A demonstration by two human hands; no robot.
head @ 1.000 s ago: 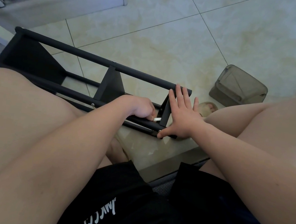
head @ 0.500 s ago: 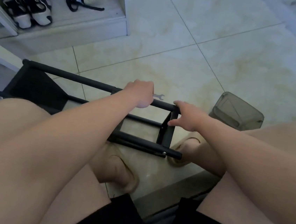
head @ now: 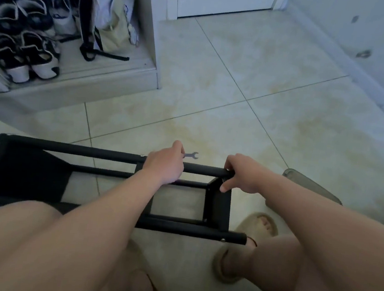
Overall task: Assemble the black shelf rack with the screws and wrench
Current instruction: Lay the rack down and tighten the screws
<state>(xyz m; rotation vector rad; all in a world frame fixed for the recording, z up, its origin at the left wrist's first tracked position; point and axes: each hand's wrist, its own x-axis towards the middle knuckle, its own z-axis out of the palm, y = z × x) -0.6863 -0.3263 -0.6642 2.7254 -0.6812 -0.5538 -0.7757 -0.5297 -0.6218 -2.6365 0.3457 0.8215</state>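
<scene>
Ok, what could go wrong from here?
The left hand pinches the wrench by one end only; it may slip onto the tiles. The right hand grips the rack at its far tube's end-panel joint, so fingers could get pinched. The near tube's end sits close to the slippered foot.

Your left grip (head: pixel 164 163) curls over the far tube of the black shelf rack (head: pixel 79 150), which lies on the tiled floor (head: pixel 239 91), and pinches the small wrench (head: pixel 191 155) in its fingers. Your right grip (head: pixel 242 174) holds that tube's end beside the end panel.
</scene>
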